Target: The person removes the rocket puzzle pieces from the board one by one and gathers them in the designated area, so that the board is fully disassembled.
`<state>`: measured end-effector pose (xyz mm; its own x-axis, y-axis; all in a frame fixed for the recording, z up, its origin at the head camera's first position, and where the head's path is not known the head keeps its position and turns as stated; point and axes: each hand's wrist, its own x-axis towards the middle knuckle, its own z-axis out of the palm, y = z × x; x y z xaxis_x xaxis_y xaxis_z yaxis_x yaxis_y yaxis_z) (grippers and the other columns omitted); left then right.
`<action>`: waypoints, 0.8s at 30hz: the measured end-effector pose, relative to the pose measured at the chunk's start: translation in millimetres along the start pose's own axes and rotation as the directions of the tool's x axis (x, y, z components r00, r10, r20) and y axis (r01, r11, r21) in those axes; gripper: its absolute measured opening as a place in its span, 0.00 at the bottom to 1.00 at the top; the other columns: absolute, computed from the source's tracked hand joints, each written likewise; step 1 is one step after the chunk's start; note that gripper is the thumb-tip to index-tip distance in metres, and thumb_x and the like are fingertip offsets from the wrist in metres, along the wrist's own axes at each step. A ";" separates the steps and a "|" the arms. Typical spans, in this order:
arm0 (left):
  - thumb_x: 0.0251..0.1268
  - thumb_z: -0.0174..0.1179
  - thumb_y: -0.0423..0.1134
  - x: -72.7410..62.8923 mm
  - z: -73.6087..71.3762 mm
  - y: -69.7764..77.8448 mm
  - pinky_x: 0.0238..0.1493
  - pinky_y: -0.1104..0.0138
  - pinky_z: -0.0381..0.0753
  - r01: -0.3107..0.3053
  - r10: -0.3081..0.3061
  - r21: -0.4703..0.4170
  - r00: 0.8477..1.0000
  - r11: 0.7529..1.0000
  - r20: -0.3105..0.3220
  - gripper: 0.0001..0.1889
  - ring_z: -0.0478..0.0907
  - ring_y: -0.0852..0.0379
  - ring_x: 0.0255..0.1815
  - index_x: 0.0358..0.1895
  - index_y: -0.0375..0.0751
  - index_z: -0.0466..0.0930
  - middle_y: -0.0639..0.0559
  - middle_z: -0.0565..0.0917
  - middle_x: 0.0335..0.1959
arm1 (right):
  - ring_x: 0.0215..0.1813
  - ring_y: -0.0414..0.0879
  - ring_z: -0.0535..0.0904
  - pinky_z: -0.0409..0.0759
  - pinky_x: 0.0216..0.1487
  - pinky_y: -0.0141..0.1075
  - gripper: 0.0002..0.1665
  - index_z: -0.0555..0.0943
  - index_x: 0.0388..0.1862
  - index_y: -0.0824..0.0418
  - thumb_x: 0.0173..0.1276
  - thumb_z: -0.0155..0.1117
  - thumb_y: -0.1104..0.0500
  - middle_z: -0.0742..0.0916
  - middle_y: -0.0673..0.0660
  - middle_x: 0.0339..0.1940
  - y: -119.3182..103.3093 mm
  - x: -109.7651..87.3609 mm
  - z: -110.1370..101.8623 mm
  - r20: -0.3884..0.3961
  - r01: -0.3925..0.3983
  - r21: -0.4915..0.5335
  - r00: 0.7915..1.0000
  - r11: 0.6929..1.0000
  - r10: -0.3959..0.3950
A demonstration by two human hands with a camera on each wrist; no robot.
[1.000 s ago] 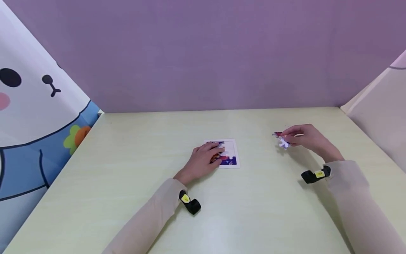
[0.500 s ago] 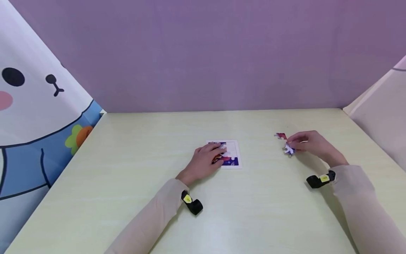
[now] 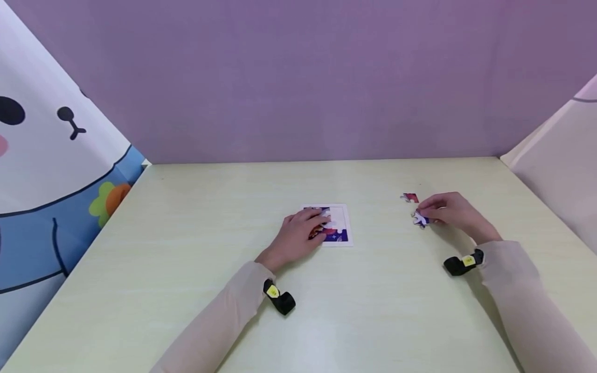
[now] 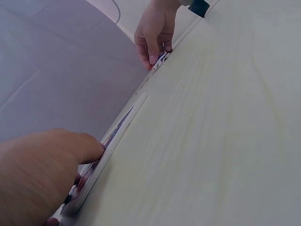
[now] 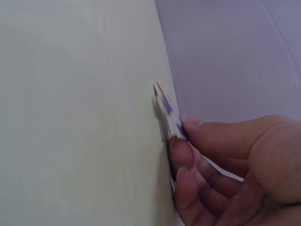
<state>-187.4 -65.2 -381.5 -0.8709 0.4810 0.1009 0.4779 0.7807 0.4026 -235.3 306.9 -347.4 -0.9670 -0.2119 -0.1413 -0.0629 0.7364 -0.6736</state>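
Note:
My left hand (image 3: 298, 234) rests on a small white-framed jigsaw puzzle (image 3: 346, 225), its fingers spread over the left part of the picture. In the left wrist view, the thumb lies on the puzzle's face (image 4: 123, 123). Purple picture pieces show along the lower right of the frame, and a white area shows at the upper right. Off to the right, my right hand (image 3: 454, 213) pinches a white-and-purple puzzle piece (image 3: 420, 219) between thumb and fingers. The right wrist view shows this piece (image 5: 168, 109) tilted, close over the table. Just beyond it lies a red puzzle piece (image 3: 411, 198).
The pale wooden table (image 3: 210, 217) runs back to a purple wall panel (image 3: 322, 83). A side panel with a cartoon animal (image 3: 60, 171) stands at the left, and a pale panel (image 3: 559, 155) at the right. Each wrist wears a black strap.
My right hand has drawn the white-and-purple piece toward me, away from the red piece, which now lies apart from it. The left hand stays on the puzzle.

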 end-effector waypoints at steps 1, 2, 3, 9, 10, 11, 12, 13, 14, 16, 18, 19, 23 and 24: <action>0.72 0.50 0.49 0.0 0.2 -0.1 0.71 0.48 0.54 0.004 -0.004 0.003 1.000 1.000 0.003 0.23 0.55 0.49 0.75 0.68 0.54 0.69 0.50 0.64 0.72 | 0.28 0.36 0.73 0.76 0.29 0.30 0.18 0.80 0.50 0.71 0.67 0.62 0.59 0.85 0.57 0.38 -0.8 -0.2 0.7 -0.003 0.000 -0.007 1.000 1.000 0.000; 0.72 0.50 0.49 0.0 0.2 -0.2 0.71 0.48 0.54 0.007 -0.007 0.003 1.000 1.000 0.008 0.23 0.54 0.49 0.75 0.68 0.55 0.68 0.51 0.63 0.73 | 0.28 0.36 0.73 0.76 0.29 0.30 0.18 0.80 0.50 0.71 0.67 0.62 0.59 0.85 0.58 0.39 -1.1 0.0 1.3 -0.004 0.000 -0.019 1.000 1.000 0.000; 0.72 0.50 0.49 0.0 0.4 -0.5 0.71 0.48 0.54 0.008 -0.008 0.004 1.000 1.000 0.009 0.23 0.54 0.49 0.76 0.68 0.55 0.68 0.51 0.63 0.73 | 0.28 0.36 0.73 0.76 0.29 0.30 0.18 0.80 0.50 0.71 0.67 0.62 0.59 0.84 0.60 0.40 -1.4 0.3 2.1 -0.005 -0.004 -0.030 1.000 1.000 0.004; 0.72 0.50 0.48 -0.3 -0.7 -0.9 0.71 0.48 0.54 0.002 -0.002 0.003 1.000 1.000 0.007 0.23 0.54 0.49 0.75 0.68 0.54 0.68 0.50 0.63 0.73 | 0.31 0.38 0.73 0.76 0.30 0.30 0.18 0.81 0.49 0.69 0.67 0.62 0.58 0.84 0.61 0.42 -1.6 2.9 3.5 -0.028 -0.007 -0.075 1.000 0.997 0.005; 0.72 0.50 0.49 -0.2 -0.8 -0.8 0.71 0.48 0.54 0.003 -0.003 0.004 1.000 1.000 0.007 0.23 0.54 0.49 0.75 0.68 0.54 0.68 0.50 0.63 0.73 | 0.31 0.38 0.73 0.76 0.30 0.30 0.18 0.81 0.50 0.70 0.67 0.62 0.58 0.84 0.61 0.42 -1.1 3.0 3.2 -0.028 -0.002 -0.075 1.000 0.997 0.000; 0.72 0.50 0.49 -0.2 -0.9 -0.7 0.71 0.48 0.54 0.002 -0.002 0.005 1.000 1.000 0.006 0.23 0.55 0.49 0.75 0.68 0.54 0.68 0.50 0.63 0.73 | 0.32 0.38 0.74 0.76 0.31 0.30 0.18 0.81 0.50 0.70 0.67 0.62 0.58 0.84 0.61 0.41 -0.9 2.9 2.8 -0.025 0.000 -0.073 1.000 0.997 -0.002; 0.72 0.50 0.49 -0.1 -0.9 -0.7 0.71 0.48 0.55 0.002 -0.002 0.006 1.000 1.000 0.006 0.23 0.55 0.49 0.75 0.68 0.54 0.68 0.50 0.63 0.73 | 0.32 0.38 0.73 0.76 0.31 0.30 0.18 0.81 0.50 0.69 0.67 0.62 0.58 0.84 0.60 0.41 -0.3 2.9 2.2 -0.020 0.001 -0.073 1.000 0.997 -0.002; 0.72 0.50 0.48 -0.1 -0.7 -0.8 0.70 0.48 0.55 -0.001 0.001 0.005 1.000 1.000 0.003 0.23 0.55 0.49 0.75 0.68 0.54 0.68 0.50 0.64 0.73 | 0.32 0.38 0.73 0.76 0.32 0.30 0.18 0.80 0.50 0.69 0.67 0.62 0.58 0.84 0.59 0.40 0.3 2.8 1.6 -0.015 0.002 -0.072 1.000 0.997 -0.003; 0.72 0.50 0.48 -0.1 -0.5 -0.8 0.70 0.48 0.55 -0.004 0.004 0.005 1.000 1.000 0.000 0.23 0.55 0.49 0.75 0.68 0.54 0.68 0.49 0.64 0.72 | 0.33 0.38 0.73 0.76 0.32 0.30 0.19 0.80 0.50 0.70 0.66 0.63 0.58 0.84 0.57 0.39 1.0 2.7 1.0 -0.007 0.004 -0.071 1.000 0.997 -0.004; 0.72 0.50 0.48 0.0 -0.3 -0.6 0.70 0.48 0.55 -0.004 0.004 0.003 1.000 1.000 0.002 0.23 0.55 0.49 0.75 0.68 0.54 0.68 0.50 0.64 0.73 | 0.32 0.37 0.73 0.76 0.32 0.30 0.19 0.80 0.51 0.70 0.65 0.64 0.59 0.84 0.55 0.37 2.2 2.2 -0.1 0.007 0.005 -0.064 1.000 0.998 -0.005; 0.72 0.50 0.48 0.1 0.1 -0.7 0.71 0.48 0.54 -0.004 0.004 -0.002 1.000 1.000 0.002 0.23 0.55 0.49 0.75 0.68 0.54 0.68 0.50 0.64 0.73 | 0.31 0.35 0.72 0.75 0.32 0.29 0.20 0.79 0.51 0.71 0.64 0.65 0.60 0.84 0.52 0.35 2.8 1.6 -0.7 0.020 0.007 -0.049 1.000 0.999 -0.006; 0.72 0.50 0.48 0.0 0.2 -0.7 0.70 0.48 0.54 -0.006 0.006 -0.004 1.000 1.000 -0.001 0.23 0.55 0.49 0.75 0.68 0.53 0.69 0.50 0.64 0.72 | 0.31 0.35 0.72 0.75 0.31 0.29 0.20 0.79 0.51 0.71 0.63 0.66 0.60 0.84 0.51 0.34 3.0 1.3 -0.8 0.024 0.010 -0.043 1.000 0.999 -0.009; 0.72 0.50 0.48 -0.3 0.1 -1.0 0.71 0.47 0.54 -0.002 0.002 -0.009 1.000 1.000 0.003 0.23 0.55 0.49 0.75 0.68 0.54 0.68 0.50 0.64 0.73 | 0.30 0.34 0.71 0.74 0.30 0.29 0.21 0.79 0.50 0.72 0.62 0.67 0.60 0.83 0.51 0.33 2.0 0.7 0.4 0.031 0.011 -0.031 0.999 0.999 -0.010; 0.72 0.50 0.48 -0.5 -0.3 -1.1 0.71 0.47 0.54 0.000 0.000 -0.010 1.000 1.000 0.004 0.23 0.55 0.49 0.75 0.68 0.54 0.68 0.50 0.63 0.73 | 0.30 0.34 0.71 0.74 0.30 0.29 0.21 0.79 0.50 0.71 0.62 0.67 0.60 0.83 0.51 0.33 1.6 1.0 1.0 0.031 0.011 -0.034 0.999 0.999 -0.009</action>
<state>-187.5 -66.5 -381.7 -0.8704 0.4827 0.0974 0.4767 0.7765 0.4121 -236.1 307.3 -349.3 -0.9583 -0.2387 -0.1573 -0.0815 0.7556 -0.6499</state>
